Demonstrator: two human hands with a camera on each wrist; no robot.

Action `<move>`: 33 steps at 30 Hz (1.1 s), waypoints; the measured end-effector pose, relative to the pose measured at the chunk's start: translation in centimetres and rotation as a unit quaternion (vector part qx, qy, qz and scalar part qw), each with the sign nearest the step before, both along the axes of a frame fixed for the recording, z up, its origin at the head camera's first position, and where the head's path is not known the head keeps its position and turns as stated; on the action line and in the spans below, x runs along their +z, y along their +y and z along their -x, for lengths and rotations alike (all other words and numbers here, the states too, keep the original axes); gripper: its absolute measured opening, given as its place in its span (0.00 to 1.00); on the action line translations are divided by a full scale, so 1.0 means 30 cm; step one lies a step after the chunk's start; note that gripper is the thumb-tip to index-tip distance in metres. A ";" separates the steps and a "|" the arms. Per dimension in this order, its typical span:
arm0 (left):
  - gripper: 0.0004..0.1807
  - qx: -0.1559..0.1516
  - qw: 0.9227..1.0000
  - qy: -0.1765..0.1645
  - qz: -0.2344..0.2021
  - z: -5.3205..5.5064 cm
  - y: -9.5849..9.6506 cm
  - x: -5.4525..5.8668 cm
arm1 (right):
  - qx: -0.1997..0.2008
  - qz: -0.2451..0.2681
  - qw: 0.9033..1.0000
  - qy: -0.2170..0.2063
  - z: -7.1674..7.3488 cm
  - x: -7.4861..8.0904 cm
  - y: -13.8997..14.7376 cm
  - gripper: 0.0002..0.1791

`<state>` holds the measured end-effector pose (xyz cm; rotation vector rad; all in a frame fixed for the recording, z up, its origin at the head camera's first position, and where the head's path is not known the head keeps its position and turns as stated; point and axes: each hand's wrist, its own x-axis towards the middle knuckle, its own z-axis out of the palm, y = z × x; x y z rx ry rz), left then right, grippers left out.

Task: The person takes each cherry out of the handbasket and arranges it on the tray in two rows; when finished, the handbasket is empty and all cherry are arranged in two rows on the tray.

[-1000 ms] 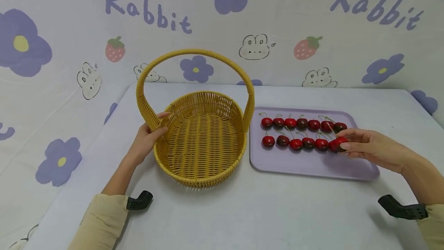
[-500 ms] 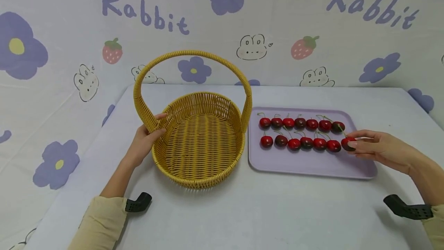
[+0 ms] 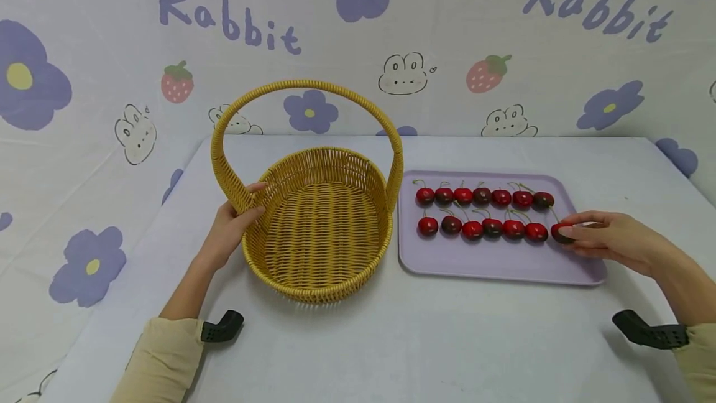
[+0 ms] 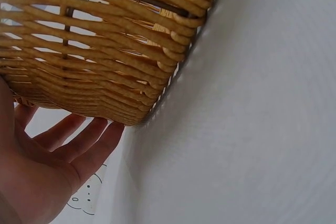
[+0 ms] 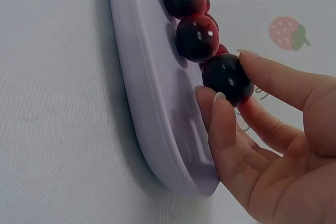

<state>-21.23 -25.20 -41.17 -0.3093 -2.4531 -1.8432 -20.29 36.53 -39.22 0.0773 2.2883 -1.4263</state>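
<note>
On the lilac tray (image 3: 503, 264), two rows of red and dark-red cherries (image 3: 427, 226) with green stems lie side by side. My right hand (image 3: 623, 238) pinches a dark-red cherry (image 5: 227, 78) between thumb and fingers at the right end of the front row. In the right wrist view it sits close beside the neighbouring cherry (image 5: 197, 38). My left hand (image 3: 229, 229) grips the left side of a yellow wicker basket (image 3: 321, 294), thumb over the rim by the base of its tall handle. From the left wrist view, fingertips touch the woven outer wall (image 4: 105, 85).
The basket's inside shows only its woven floor (image 3: 321, 229). A white cloth (image 3: 403, 341) covers the table, and a printed fabric backdrop (image 3: 447, 23) hangs behind. Black wrist devices (image 3: 224, 326) are worn at both sleeves.
My right hand has carried the pinched cherry a little rightward, from overlapping its neighbour to the row's end, then slightly down. The left hand keeps its hold on the basket.
</note>
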 end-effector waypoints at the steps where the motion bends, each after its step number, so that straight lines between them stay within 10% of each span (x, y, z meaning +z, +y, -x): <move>1: 0.26 0.000 1.000 0.000 0.000 0.000 0.000 0.001 | -0.001 -0.008 1.000 0.001 0.000 0.001 -0.004 0.26; 15: 0.25 0.002 1.000 0.001 0.002 0.002 0.001 0.003 | 0.006 -0.078 0.997 0.023 -0.005 0.006 -0.056 0.35; 33: 0.26 0.000 1.000 -0.008 0.002 -0.006 0.007 0.010 | -0.012 -0.035 0.999 0.021 -0.005 -0.005 -0.046 0.34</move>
